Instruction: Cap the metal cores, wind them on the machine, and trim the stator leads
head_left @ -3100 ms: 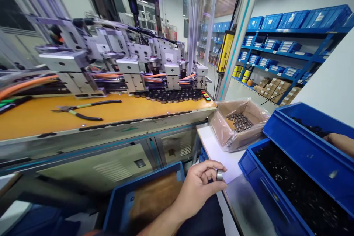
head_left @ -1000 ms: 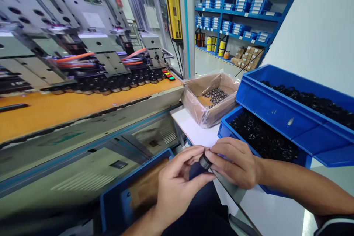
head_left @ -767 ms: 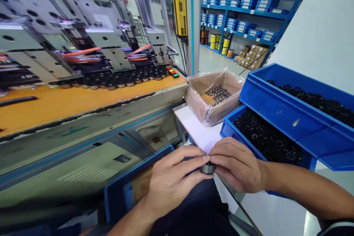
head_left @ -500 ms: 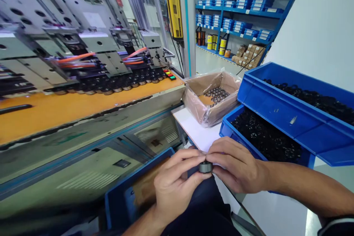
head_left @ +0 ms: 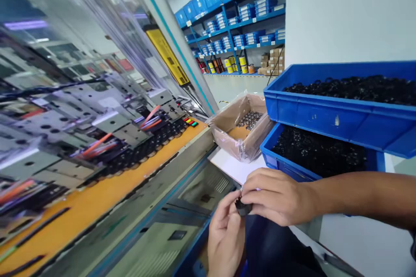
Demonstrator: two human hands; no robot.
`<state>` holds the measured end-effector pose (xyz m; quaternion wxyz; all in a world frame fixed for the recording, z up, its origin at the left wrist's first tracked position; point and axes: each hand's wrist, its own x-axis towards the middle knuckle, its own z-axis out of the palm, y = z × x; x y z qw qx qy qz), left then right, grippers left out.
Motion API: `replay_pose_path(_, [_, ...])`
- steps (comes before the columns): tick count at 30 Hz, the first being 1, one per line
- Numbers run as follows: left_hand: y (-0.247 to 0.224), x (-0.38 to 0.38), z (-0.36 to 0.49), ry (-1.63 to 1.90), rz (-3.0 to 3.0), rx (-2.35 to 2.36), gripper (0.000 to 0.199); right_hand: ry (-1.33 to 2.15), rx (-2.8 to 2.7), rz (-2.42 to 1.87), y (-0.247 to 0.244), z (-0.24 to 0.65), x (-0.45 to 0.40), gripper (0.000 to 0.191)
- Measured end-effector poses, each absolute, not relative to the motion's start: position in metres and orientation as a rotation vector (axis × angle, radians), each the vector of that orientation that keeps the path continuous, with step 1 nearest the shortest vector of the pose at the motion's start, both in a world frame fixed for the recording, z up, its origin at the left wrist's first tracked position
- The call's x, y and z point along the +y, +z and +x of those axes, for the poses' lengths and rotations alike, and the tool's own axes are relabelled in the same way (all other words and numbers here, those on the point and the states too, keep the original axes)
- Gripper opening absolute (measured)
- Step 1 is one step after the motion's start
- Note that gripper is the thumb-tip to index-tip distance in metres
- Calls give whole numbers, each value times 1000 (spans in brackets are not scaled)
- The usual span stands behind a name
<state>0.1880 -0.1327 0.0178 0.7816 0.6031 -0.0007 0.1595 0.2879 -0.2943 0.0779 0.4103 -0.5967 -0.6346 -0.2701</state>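
A small round dark part [head_left: 243,207] is held between both hands, low in the middle of the head view. My left hand [head_left: 227,233] grips it from the left and below, fingers curled. From the right, my right hand [head_left: 276,197] pinches its upper right side with fingertips and thumb. The part is tilted, with a black toothed upper edge and a grey-black side. Just beyond the hands stands a plastic-lined carton [head_left: 224,138] with small metal rings inside. A lower blue bin [head_left: 289,169] full of black parts lies behind my right hand.
An upper blue bin [head_left: 325,110] of black parts rests over the lower one. Along the left runs a machine bench with an orange top [head_left: 130,173], a row of parts and a yellow device [head_left: 167,55]. Blue shelving [head_left: 227,28] stands behind.
The view has swung and tilted, so the bench slopes more steeply. The round part has been turned from level to tilted, and my left hand is more upright beneath it.
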Motion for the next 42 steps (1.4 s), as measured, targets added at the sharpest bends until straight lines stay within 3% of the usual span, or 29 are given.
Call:
replay_pose_path(6, [32, -118, 189, 938, 1941, -336, 37, -695, -1607, -1519, 73, 291, -295, 13])
replay_pose_path(10, [36, -115, 193, 1096, 2012, -480, 37, -642, -1634, -1538, 76, 287, -298, 12])
replay_pose_path(16, [21, -130, 199, 724, 1536, -212, 20, -595, -1564, -1630, 81, 285, -298, 16])
replay_pose_path(20, [19, -147, 203, 354, 1039, -60, 37, -655, -1565, -1626, 80, 286, -296, 10])
replay_pose_path(24, [25, -155, 202, 103, 799, 7, 35, -695, -1572, -1586, 78, 287, -295, 14])
replay_pose_path(31, [16, -149, 203, 171, 953, -44, 25, -673, -1591, -1637, 82, 288, -293, 14])
replay_pose_path(37, [33, -66, 212, 690, 2001, 101, 25, -573, -1746, -2227, 79, 320, -330, 21])
replay_pose_path(42, [76, 71, 226, 999, 2265, 516, 23, -408, -1552, -2608, 50, 385, -379, 24])
